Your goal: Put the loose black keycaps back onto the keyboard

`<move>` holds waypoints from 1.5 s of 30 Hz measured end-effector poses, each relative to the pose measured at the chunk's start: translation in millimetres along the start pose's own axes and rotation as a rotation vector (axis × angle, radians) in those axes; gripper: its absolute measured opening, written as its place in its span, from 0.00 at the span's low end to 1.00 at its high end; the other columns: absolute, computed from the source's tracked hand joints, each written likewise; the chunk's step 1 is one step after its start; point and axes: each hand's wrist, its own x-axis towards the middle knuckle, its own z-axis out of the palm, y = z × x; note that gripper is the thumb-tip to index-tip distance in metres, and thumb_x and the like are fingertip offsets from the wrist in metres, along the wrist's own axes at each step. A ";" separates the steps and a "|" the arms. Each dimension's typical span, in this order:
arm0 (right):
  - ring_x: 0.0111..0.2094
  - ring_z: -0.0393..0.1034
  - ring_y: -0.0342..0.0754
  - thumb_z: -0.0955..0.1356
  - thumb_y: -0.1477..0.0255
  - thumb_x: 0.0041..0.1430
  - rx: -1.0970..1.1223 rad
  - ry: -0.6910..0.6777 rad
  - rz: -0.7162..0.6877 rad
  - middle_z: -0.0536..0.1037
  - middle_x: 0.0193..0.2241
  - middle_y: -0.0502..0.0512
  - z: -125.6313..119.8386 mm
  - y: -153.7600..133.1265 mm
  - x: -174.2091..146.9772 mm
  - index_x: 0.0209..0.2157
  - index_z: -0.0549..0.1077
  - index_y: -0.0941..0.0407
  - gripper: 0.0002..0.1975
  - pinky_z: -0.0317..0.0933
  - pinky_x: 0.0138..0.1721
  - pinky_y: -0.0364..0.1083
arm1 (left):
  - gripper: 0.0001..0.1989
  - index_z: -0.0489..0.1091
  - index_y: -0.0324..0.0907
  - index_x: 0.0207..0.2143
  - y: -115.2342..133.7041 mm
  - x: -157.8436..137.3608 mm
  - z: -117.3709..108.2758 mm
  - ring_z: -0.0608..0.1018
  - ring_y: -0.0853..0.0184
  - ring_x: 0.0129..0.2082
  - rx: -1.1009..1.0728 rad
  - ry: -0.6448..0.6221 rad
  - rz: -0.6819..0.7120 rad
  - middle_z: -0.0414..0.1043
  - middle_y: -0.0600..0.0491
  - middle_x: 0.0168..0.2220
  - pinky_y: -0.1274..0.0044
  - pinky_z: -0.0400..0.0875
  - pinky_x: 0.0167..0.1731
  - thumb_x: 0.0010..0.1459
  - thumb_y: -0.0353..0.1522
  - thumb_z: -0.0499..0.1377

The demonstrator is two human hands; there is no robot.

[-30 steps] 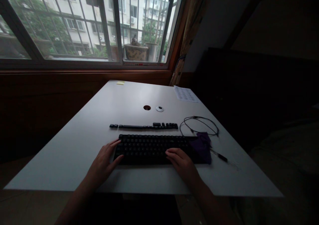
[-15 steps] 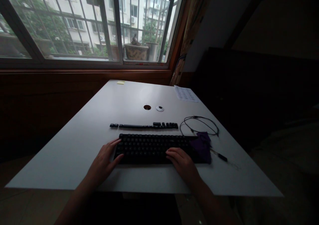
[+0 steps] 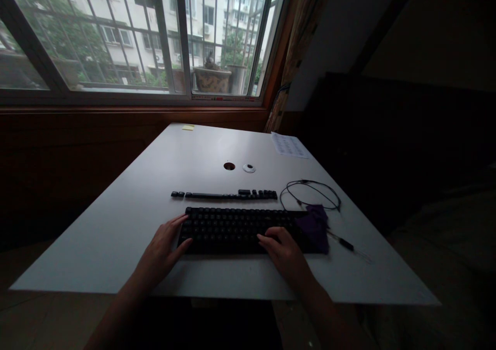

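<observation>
A black keyboard point(image 3: 225, 231) lies on the white table in front of me. My left hand point(image 3: 165, 246) grips its left end, thumb at the front corner and fingers toward the back corner. Over the keys right of the middle, my right hand point(image 3: 282, 246) has its thumb and index finger bent close together; whatever is between the tips is too small and dark to make out. Behind the keyboard runs a row of loose black keycaps point(image 3: 213, 196), including a long bar. A purple cloth point(image 3: 314, 228) covers the keyboard's right end.
A coiled black cable point(image 3: 333, 189) lies behind the cloth. To its right is a thin tool with a black handle and wire end point(image 3: 346, 244). Farther back are a round table hole point(image 3: 229, 166), a white ring cover point(image 3: 249, 168), a printed sheet point(image 3: 290, 146) and a yellow note point(image 3: 188, 127).
My right index finger has lifted and arched, moving slightly apart from the thumb above the keys. The left hand and the keyboard have stayed in place.
</observation>
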 end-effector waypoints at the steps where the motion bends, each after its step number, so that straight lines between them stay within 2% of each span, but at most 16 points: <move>1: 0.39 0.73 0.50 0.68 0.72 0.67 -0.002 -0.010 -0.011 0.76 0.38 0.56 -1.1 -0.2 -0.9 0.48 0.79 0.50 0.11 0.74 0.40 0.49 | 0.27 0.57 0.52 0.65 0.2 0.1 0.0 0.72 0.52 0.61 0.000 0.003 0.007 0.66 0.45 0.63 0.54 0.70 0.58 0.66 0.40 0.59; 3: 0.42 0.74 0.52 0.69 0.70 0.66 -0.005 -0.043 -0.035 0.77 0.41 0.58 -4.0 -0.5 -3.9 0.53 0.77 0.50 0.14 0.74 0.44 0.52 | 0.27 0.57 0.53 0.66 1.0 0.4 -0.4 0.72 0.52 0.61 0.000 0.004 0.020 0.66 0.45 0.63 0.53 0.70 0.57 0.67 0.39 0.58; 6: 0.51 0.73 0.57 0.70 0.67 0.65 -0.043 -0.111 -0.064 0.76 0.52 0.61 -9.4 -1.4 -10.4 0.61 0.70 0.52 0.23 0.73 0.51 0.58 | 0.27 0.57 0.53 0.66 2.7 1.3 -1.6 0.72 0.51 0.60 0.002 0.006 0.029 0.66 0.44 0.63 0.51 0.70 0.57 0.67 0.39 0.58; 9: 0.57 0.70 0.57 0.69 0.69 0.67 -0.082 -0.152 -0.103 0.74 0.59 0.61 -13.9 -3.0 -15.3 0.65 0.64 0.51 0.27 0.70 0.56 0.60 | 0.27 0.57 0.53 0.66 3.2 1.8 -2.1 0.72 0.51 0.60 0.002 0.008 0.024 0.66 0.45 0.63 0.51 0.70 0.57 0.67 0.40 0.58; 14: 0.58 0.70 0.55 0.66 0.77 0.67 -0.063 -0.158 -0.123 0.78 0.55 0.56 -14.3 -3.6 -15.7 0.64 0.65 0.50 0.26 0.69 0.57 0.59 | 0.27 0.57 0.52 0.66 1.5 0.9 -0.6 0.71 0.52 0.61 -0.007 0.000 0.010 0.65 0.45 0.63 0.52 0.68 0.59 0.67 0.40 0.58; 23: 0.49 0.75 0.53 0.68 0.74 0.66 -0.053 -0.083 -0.073 0.81 0.45 0.56 -8.3 1.1 -16.8 0.57 0.71 0.49 0.19 0.68 0.58 0.60 | 0.28 0.56 0.52 0.66 1.7 -0.6 -1.4 0.71 0.52 0.61 -0.010 -0.005 -0.009 0.66 0.45 0.63 0.55 0.69 0.59 0.67 0.40 0.58; 27: 0.54 0.72 0.54 0.68 0.72 0.66 -0.027 -0.080 -0.054 0.79 0.50 0.57 -8.9 0.9 -16.5 0.60 0.68 0.49 0.22 0.69 0.57 0.59 | 0.28 0.57 0.52 0.66 0.8 -0.2 -0.2 0.72 0.53 0.59 -0.024 0.014 -0.016 0.68 0.46 0.61 0.56 0.71 0.57 0.66 0.41 0.59; 31: 0.61 0.66 0.57 0.68 0.69 0.66 0.011 -0.126 -0.031 0.74 0.58 0.60 -13.0 0.0 -17.5 0.64 0.64 0.51 0.26 0.66 0.60 0.61 | 0.28 0.58 0.50 0.65 -0.3 -0.2 0.7 0.73 0.52 0.59 -0.033 0.015 -0.040 0.68 0.45 0.61 0.57 0.72 0.55 0.65 0.41 0.60; 35: 0.62 0.65 0.56 0.66 0.72 0.67 0.059 -0.120 0.025 0.73 0.57 0.60 -19.1 -2.0 -20.8 0.59 0.69 0.50 0.19 0.67 0.60 0.61 | 0.28 0.58 0.50 0.65 -0.1 -0.6 -0.3 0.73 0.52 0.58 -0.034 0.019 -0.046 0.69 0.45 0.60 0.56 0.71 0.56 0.65 0.41 0.60; 40: 0.65 0.62 0.58 0.66 0.73 0.66 0.055 -0.129 0.050 0.70 0.61 0.61 -22.7 -4.9 -19.5 0.61 0.68 0.50 0.22 0.64 0.61 0.61 | 0.28 0.57 0.51 0.66 0.4 -1.0 -1.0 0.72 0.52 0.59 -0.040 -0.004 -0.055 0.67 0.45 0.61 0.56 0.69 0.57 0.66 0.42 0.59; 43: 0.64 0.63 0.57 0.65 0.74 0.67 0.061 -0.113 0.021 0.72 0.59 0.60 -22.9 -5.1 -17.9 0.56 0.72 0.50 0.17 0.63 0.62 0.62 | 0.28 0.57 0.50 0.66 0.3 -1.3 -0.2 0.72 0.53 0.59 -0.044 -0.009 -0.065 0.67 0.45 0.61 0.56 0.69 0.57 0.66 0.42 0.59; 45: 0.64 0.63 0.56 0.64 0.74 0.68 0.061 -0.108 0.035 0.71 0.60 0.60 -23.5 -5.4 -17.6 0.56 0.72 0.50 0.17 0.63 0.62 0.61 | 0.28 0.57 0.50 0.65 0.3 -1.3 0.3 0.72 0.53 0.59 -0.043 -0.007 -0.061 0.67 0.45 0.61 0.57 0.70 0.57 0.66 0.42 0.59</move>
